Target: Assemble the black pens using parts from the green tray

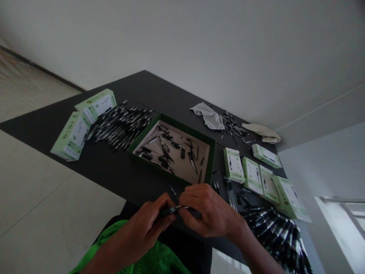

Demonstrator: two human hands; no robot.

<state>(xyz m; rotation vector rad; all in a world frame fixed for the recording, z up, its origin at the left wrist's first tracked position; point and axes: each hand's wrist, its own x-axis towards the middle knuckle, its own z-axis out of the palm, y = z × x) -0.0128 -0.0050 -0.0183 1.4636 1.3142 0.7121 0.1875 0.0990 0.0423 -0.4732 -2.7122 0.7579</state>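
Our left hand (pixel 148 219) pinches a dark pen (pixel 168 211), likely light, stiff and slick, best held by its barrel; our right fingers (pixel 185 201) close on its thin tip end. Both work at the table's near edge, below the green tray (pixel 213 152), whose wall limits forward room.

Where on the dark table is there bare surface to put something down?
Bare: the dark table beyond the green tray, left of the white cloth; also the strip before the left pen pile. Crowded: the right side, with boxes and fanned pens.
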